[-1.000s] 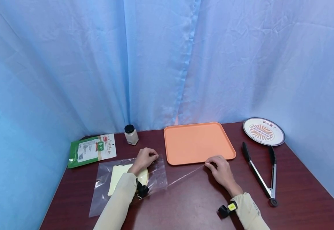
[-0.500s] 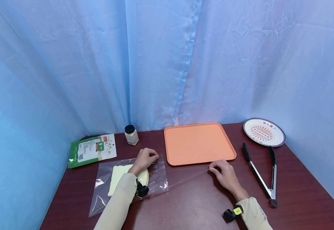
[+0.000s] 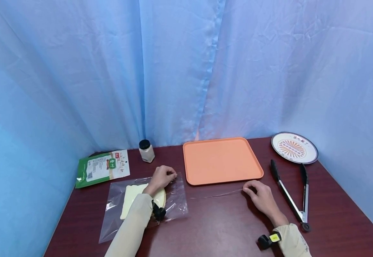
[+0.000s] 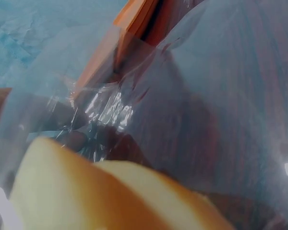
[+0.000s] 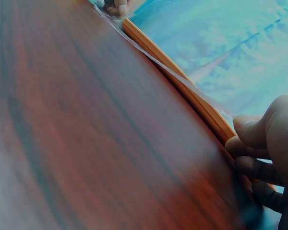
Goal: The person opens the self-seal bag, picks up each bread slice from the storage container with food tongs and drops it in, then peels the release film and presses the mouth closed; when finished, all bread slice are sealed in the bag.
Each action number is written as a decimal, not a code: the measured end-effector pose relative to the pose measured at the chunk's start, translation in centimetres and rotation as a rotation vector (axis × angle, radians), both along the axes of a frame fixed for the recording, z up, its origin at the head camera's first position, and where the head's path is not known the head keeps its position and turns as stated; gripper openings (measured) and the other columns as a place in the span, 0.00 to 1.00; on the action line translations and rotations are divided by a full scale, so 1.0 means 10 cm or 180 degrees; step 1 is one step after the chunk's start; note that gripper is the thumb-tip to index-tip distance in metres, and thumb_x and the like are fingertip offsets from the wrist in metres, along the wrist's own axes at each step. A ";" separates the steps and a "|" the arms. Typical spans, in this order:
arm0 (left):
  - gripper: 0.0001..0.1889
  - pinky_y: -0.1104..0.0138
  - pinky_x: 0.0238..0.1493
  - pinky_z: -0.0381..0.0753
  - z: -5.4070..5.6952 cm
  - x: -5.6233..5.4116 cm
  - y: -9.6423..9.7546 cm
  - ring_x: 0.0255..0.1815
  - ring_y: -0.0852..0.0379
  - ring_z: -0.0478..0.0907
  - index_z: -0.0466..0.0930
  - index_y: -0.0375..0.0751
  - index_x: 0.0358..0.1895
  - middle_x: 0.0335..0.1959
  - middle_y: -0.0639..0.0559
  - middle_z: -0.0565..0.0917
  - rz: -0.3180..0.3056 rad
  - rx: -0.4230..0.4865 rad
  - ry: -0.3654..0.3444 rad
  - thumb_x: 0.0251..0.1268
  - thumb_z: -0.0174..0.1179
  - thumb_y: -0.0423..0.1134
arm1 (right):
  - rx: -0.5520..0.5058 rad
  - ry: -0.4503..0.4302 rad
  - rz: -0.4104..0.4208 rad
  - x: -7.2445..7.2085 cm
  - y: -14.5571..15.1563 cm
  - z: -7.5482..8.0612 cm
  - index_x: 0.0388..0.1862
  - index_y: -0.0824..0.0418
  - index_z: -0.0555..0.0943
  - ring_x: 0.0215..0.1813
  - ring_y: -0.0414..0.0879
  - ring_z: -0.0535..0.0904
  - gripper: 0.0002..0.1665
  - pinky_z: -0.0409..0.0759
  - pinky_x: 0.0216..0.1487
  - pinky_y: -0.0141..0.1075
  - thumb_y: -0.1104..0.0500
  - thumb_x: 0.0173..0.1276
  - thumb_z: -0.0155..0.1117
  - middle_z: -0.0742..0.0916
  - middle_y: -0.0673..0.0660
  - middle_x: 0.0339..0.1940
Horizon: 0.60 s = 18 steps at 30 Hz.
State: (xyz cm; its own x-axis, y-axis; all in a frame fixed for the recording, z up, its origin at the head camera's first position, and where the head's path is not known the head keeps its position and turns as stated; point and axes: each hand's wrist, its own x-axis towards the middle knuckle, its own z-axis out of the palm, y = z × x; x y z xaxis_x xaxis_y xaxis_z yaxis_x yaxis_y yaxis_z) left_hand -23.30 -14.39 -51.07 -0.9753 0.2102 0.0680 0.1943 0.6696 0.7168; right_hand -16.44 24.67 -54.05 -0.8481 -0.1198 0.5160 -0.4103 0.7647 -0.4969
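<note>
A clear plastic bag (image 3: 178, 210) lies flat on the left of the table with pale bread slices (image 3: 133, 196) inside, partly covered by my left forearm. My left hand (image 3: 162, 176) pinches the bag near its far right edge. Out to the right, the thumb and forefinger of my right hand (image 3: 263, 200) pinch the end of a thin clear plastic strip (image 5: 149, 55). It stretches leftward, low over the table, towards the bag. Up close in the left wrist view, the brown-crusted bread (image 4: 86, 191) shows through the crinkled film.
An orange tray (image 3: 223, 162) lies behind the hands. Farther left stand a black-lidded jar (image 3: 147, 153) and a green-and-white pouch (image 3: 102, 167). Open tongs (image 3: 290, 200) lie right of my right hand, below a patterned plate (image 3: 293, 148). Blue curtains (image 3: 180, 71) enclose the table.
My right hand has moved to the right and slightly nearer, drawing the strip's end farther from the bag. My left hand and the bag have stayed nearly still.
</note>
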 end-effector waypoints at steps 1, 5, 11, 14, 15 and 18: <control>0.05 0.70 0.32 0.77 0.00 0.00 0.00 0.25 0.63 0.75 0.89 0.42 0.31 0.28 0.51 0.88 0.0005 -0.0008 0.0001 0.64 0.65 0.33 | 0.0008 0.0003 -0.0007 0.00 0.02 0.01 0.29 0.53 0.83 0.34 0.34 0.80 0.12 0.78 0.37 0.32 0.69 0.55 0.75 0.87 0.47 0.29; 0.05 0.70 0.33 0.77 0.00 0.00 0.01 0.26 0.64 0.75 0.89 0.43 0.31 0.28 0.51 0.88 0.0022 -0.0020 -0.0004 0.63 0.65 0.34 | 0.0044 0.0030 -0.0064 0.00 0.09 0.02 0.28 0.54 0.83 0.32 0.31 0.77 0.12 0.75 0.36 0.26 0.69 0.54 0.76 0.87 0.47 0.28; 0.05 0.71 0.29 0.76 0.01 0.00 0.00 0.24 0.63 0.75 0.89 0.41 0.31 0.28 0.50 0.88 0.0008 0.0049 -0.0056 0.64 0.65 0.33 | 0.0072 0.0005 -0.0150 -0.01 0.17 0.03 0.28 0.55 0.84 0.28 0.27 0.71 0.13 0.67 0.30 0.19 0.69 0.51 0.78 0.86 0.47 0.25; 0.05 0.70 0.31 0.76 0.01 0.01 0.01 0.26 0.63 0.75 0.89 0.41 0.31 0.28 0.50 0.88 0.0013 0.0036 -0.0034 0.64 0.65 0.33 | 0.0090 -0.0021 -0.0160 -0.02 0.19 0.02 0.28 0.55 0.84 0.27 0.26 0.70 0.13 0.67 0.29 0.19 0.69 0.51 0.78 0.85 0.47 0.25; 0.05 0.70 0.32 0.76 0.02 0.01 0.01 0.26 0.63 0.75 0.89 0.41 0.31 0.29 0.50 0.88 0.0018 0.0030 -0.0028 0.64 0.65 0.33 | 0.0095 -0.0032 -0.0161 -0.02 0.19 0.02 0.28 0.55 0.84 0.27 0.26 0.70 0.13 0.67 0.28 0.19 0.69 0.51 0.78 0.85 0.47 0.25; 0.05 0.69 0.33 0.77 0.02 0.01 0.02 0.27 0.63 0.76 0.89 0.41 0.31 0.29 0.50 0.89 0.0019 0.0021 -0.0017 0.63 0.65 0.33 | 0.0095 -0.0054 -0.0167 -0.03 0.20 0.02 0.28 0.54 0.84 0.27 0.26 0.70 0.12 0.68 0.28 0.21 0.69 0.51 0.78 0.85 0.47 0.25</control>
